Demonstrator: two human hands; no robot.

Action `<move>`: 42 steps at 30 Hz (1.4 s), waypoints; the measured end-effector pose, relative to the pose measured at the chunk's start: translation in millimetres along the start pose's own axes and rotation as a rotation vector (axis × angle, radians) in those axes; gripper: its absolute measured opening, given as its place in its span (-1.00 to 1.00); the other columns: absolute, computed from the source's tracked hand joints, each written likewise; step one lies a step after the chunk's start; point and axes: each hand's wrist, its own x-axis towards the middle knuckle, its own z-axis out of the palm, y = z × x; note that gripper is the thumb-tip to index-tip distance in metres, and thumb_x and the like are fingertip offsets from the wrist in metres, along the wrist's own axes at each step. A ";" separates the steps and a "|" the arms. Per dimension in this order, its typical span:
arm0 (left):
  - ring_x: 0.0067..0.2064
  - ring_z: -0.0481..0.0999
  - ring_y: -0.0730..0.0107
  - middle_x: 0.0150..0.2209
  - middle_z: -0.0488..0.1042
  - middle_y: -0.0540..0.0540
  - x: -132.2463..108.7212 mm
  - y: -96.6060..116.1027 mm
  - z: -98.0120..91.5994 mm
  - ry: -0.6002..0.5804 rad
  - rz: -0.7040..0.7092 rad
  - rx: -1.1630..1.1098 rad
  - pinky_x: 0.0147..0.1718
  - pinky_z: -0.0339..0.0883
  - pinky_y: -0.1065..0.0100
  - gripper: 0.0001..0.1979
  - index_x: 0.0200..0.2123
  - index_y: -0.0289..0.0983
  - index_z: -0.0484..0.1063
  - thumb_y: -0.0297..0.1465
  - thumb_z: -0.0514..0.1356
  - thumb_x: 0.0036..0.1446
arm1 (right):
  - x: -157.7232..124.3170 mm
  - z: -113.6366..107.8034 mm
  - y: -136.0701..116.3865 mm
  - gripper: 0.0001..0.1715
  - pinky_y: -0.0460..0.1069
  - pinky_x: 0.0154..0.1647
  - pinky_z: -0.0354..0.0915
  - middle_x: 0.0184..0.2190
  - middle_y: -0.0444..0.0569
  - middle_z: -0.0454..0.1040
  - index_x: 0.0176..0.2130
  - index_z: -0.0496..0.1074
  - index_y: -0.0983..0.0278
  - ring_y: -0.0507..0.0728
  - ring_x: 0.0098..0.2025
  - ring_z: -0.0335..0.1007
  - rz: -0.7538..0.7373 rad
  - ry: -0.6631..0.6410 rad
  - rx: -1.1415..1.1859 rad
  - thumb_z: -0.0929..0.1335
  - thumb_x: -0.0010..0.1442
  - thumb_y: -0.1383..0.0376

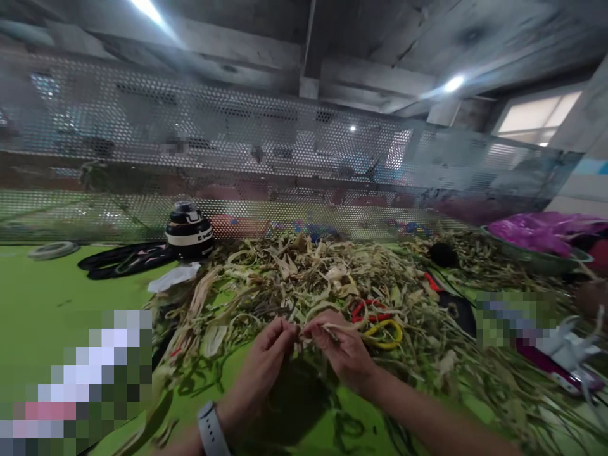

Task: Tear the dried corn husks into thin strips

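Both my hands meet over the green table [95, 278], in front of a wide heap of dried, pale green and tan plant strips [304, 266]. My left hand [275, 345], with a watch on its wrist, is closed in a pinch at the fingertips. Close beside it, my right hand [339, 345] is closed on a pale plant strip [349, 326], which curves out past its knuckles. What lies between the fingertips is too small to make out. Scissors with yellow handles [387, 335] and red handles [368, 311] lie just beyond my right hand.
A perforated metal screen [285, 164] stands behind the heap. At the left are a black bottle [190, 233], a dark strap [123, 258], white plastic [175, 277] and a ring-shaped roll [53, 251]. A basin with a purple bag [541, 231] is at the right.
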 end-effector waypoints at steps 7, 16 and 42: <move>-0.56 0.11 0.45 -0.62 0.16 0.09 -3.0 -3.7 7.1 -0.028 0.111 0.207 -0.57 0.03 0.47 -0.76 -0.61 -0.18 0.24 -0.19 0.13 -0.04 | 1.2 7.0 4.9 -0.69 -0.07 -0.33 0.29 -0.51 -0.12 0.36 -0.31 0.37 0.27 0.04 -0.44 0.34 0.370 0.060 0.318 0.24 0.19 0.09; -0.52 0.17 0.42 -0.62 0.20 0.06 -3.4 -3.5 3.9 -0.054 0.121 0.313 -0.53 0.06 0.47 -0.77 -0.64 -0.19 0.24 -0.23 0.14 -0.06 | 10.7 2.8 -2.8 -0.61 -0.10 -0.42 0.22 -0.59 -0.19 0.34 -0.35 0.35 0.30 -0.02 -0.52 0.27 0.544 0.101 0.528 0.27 0.13 0.01; -0.43 0.28 0.44 -0.46 0.32 0.05 2.6 -2.0 1.4 -0.101 0.086 0.038 -0.43 0.22 0.48 -0.84 -0.34 -0.17 0.27 -0.22 0.11 0.07 | 20.1 -18.1 -2.0 -0.58 -0.10 -0.46 0.21 -0.76 -0.23 0.25 -0.35 0.32 0.27 0.01 -0.62 0.21 0.570 0.052 0.491 0.17 0.21 0.00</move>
